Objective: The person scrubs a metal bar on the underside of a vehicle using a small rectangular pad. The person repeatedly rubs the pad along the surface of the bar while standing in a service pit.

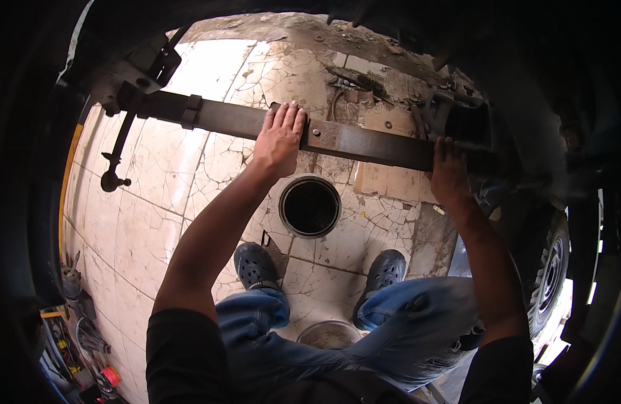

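A long dark steel leaf spring (374, 145) runs across in front of me from left to right. A rectangular plate section with a bolt head (316, 132) sits near its middle. My left hand (280, 141) lies on the spring just left of that bolt, fingers straight and close together, the thumb hidden. Towards the right end, my right hand (450, 172) has its fingers bent over the spring, partly in shadow. A metal clip (191, 112) wraps the spring on the left. Below its left end hangs a rod with a ball joint (113, 180).
Dark vehicle parts surround me, with a tyre (549, 279) at right. On the cracked tile floor (155, 168) stand a round open container (310, 206) and, between my legs, a round-rimmed object (327, 334). Cardboard (386, 182) lies beyond; tools (81, 323) lie at lower left.
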The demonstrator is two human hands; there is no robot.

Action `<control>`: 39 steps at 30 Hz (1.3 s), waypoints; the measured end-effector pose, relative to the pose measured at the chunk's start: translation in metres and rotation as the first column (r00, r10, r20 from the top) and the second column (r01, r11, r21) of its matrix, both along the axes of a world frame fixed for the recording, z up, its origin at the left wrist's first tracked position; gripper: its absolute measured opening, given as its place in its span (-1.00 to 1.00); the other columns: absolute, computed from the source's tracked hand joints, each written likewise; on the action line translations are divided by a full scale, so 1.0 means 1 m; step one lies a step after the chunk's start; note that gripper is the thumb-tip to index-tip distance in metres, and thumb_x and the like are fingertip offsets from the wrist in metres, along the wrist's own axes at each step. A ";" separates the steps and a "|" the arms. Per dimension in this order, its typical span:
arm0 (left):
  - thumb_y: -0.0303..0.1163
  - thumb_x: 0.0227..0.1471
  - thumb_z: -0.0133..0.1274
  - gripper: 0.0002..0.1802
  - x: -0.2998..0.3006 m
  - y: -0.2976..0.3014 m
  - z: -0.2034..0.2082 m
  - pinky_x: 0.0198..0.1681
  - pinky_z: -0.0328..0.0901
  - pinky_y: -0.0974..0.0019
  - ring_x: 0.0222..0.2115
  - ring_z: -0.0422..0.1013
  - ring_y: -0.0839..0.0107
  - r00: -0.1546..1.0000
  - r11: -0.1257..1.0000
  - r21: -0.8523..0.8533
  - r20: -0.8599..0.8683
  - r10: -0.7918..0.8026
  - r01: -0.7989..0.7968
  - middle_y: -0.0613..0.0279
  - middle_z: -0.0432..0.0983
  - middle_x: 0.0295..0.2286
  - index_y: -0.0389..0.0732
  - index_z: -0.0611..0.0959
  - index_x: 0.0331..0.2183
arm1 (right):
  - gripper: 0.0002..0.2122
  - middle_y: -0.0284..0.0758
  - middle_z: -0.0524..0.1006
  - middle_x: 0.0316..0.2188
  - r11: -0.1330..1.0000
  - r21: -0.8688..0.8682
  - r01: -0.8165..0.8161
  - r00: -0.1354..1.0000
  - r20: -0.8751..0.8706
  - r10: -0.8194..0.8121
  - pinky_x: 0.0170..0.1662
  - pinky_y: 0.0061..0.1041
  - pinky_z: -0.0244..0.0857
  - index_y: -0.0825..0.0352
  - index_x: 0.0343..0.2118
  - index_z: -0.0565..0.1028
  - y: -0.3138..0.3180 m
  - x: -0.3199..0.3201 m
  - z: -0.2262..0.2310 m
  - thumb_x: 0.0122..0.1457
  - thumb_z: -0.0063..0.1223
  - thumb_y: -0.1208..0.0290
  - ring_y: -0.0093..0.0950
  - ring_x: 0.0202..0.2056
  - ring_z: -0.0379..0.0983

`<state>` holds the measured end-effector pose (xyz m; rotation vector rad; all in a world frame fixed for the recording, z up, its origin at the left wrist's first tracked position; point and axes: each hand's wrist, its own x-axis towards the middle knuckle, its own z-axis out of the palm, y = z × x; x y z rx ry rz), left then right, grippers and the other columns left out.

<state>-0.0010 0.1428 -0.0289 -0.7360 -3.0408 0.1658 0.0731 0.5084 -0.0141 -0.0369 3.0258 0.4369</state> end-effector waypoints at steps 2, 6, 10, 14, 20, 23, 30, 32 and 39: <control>-0.46 -0.22 0.08 0.01 0.003 0.002 0.000 0.40 -0.24 0.07 0.35 -0.16 0.11 1.000 1.000 0.021 -0.002 -0.005 0.005 -0.05 -0.08 0.32 -0.33 0.07 0.29 | -0.17 0.08 0.04 0.31 1.000 -0.015 -0.014 1.000 -0.019 0.014 0.33 -0.05 -0.12 0.46 0.32 -0.04 0.008 0.001 -0.004 0.12 0.18 0.19 0.02 0.33 -0.04; -0.47 -0.17 0.06 -0.02 0.033 -0.014 0.005 0.39 -0.24 0.07 0.36 -0.18 0.12 0.998 0.998 0.031 0.017 -0.053 0.052 -0.03 -0.10 0.32 -0.33 0.06 0.29 | -0.16 0.08 0.06 0.30 0.999 -0.046 -0.011 0.999 -0.034 0.009 0.34 -0.06 -0.12 0.47 0.32 -0.05 0.008 0.002 0.000 0.12 0.19 0.21 0.02 0.32 -0.01; -0.45 -0.05 -0.04 -0.12 0.015 -0.018 0.009 0.39 -0.25 0.07 0.36 -0.17 0.14 1.000 0.998 -0.068 0.012 -0.013 0.014 0.01 -0.13 0.34 -0.29 0.05 0.31 | -0.15 0.09 0.08 0.29 1.000 0.017 -0.009 1.000 -0.029 0.009 0.33 -0.05 -0.10 0.48 0.31 -0.06 -0.001 -0.001 0.001 0.11 0.21 0.21 0.02 0.31 0.01; -0.48 -0.16 0.05 -0.02 0.005 -0.008 0.007 0.40 -0.26 0.07 0.36 -0.19 0.14 0.999 0.999 -0.025 0.038 0.036 -0.035 -0.01 -0.11 0.33 -0.31 0.06 0.30 | -0.15 0.09 0.08 0.28 0.999 -0.030 -0.028 0.999 -0.033 0.027 0.32 -0.05 -0.09 0.48 0.31 -0.05 -0.001 0.001 0.000 0.10 0.22 0.22 0.02 0.30 0.01; -0.46 -0.03 -0.05 -0.15 0.033 -0.029 0.009 0.39 -0.25 0.06 0.36 -0.16 0.15 0.997 0.996 -0.048 0.022 -0.069 0.070 0.02 -0.10 0.33 -0.29 0.08 0.30 | -0.17 0.08 0.04 0.29 1.000 -0.009 0.004 1.000 -0.002 -0.004 0.31 -0.05 -0.09 0.48 0.31 -0.05 -0.001 0.002 0.009 0.12 0.18 0.19 0.03 0.32 -0.02; -0.46 -0.04 -0.05 -0.14 0.021 -0.027 0.011 0.39 -0.25 0.07 0.35 -0.13 0.17 0.999 0.997 -0.061 -0.009 -0.049 0.048 0.03 -0.08 0.33 -0.28 0.08 0.30 | -0.16 0.08 0.01 0.31 1.000 -0.009 0.029 0.999 0.028 -0.029 0.32 -0.05 -0.10 0.48 0.31 -0.06 -0.008 0.000 0.013 0.13 0.17 0.18 0.03 0.32 -0.03; -0.47 -0.17 0.06 -0.01 0.016 -0.016 0.004 0.40 -0.26 0.04 0.36 -0.20 0.10 0.999 0.999 -0.001 0.025 -0.042 0.042 -0.03 -0.13 0.33 -0.32 0.05 0.30 | -0.16 0.08 0.02 0.31 1.000 -0.017 0.016 1.000 0.020 -0.016 0.35 -0.05 -0.14 0.46 0.32 -0.08 0.005 -0.001 -0.002 0.15 0.17 0.20 0.01 0.35 -0.10; -0.46 -0.16 0.05 -0.02 0.037 -0.024 0.003 0.40 -0.27 0.04 0.37 -0.21 0.11 0.998 0.998 0.002 0.031 -0.063 0.063 -0.02 -0.14 0.33 -0.32 0.05 0.30 | -0.16 0.08 0.03 0.30 0.999 -0.031 0.035 0.999 0.022 -0.034 0.35 -0.05 -0.14 0.46 0.32 -0.08 0.005 0.002 0.002 0.14 0.17 0.19 0.01 0.35 -0.09; -0.49 -0.19 0.02 -0.02 0.006 -0.006 0.007 0.39 -0.26 0.05 0.36 -0.19 0.11 1.000 1.000 -0.023 0.030 0.003 -0.002 -0.02 -0.12 0.33 -0.32 0.06 0.30 | -0.14 0.07 0.08 0.28 0.999 0.032 0.024 1.000 0.005 -0.024 0.33 -0.04 -0.11 0.47 0.31 -0.06 -0.006 -0.001 0.006 0.11 0.20 0.18 -0.02 0.32 -0.03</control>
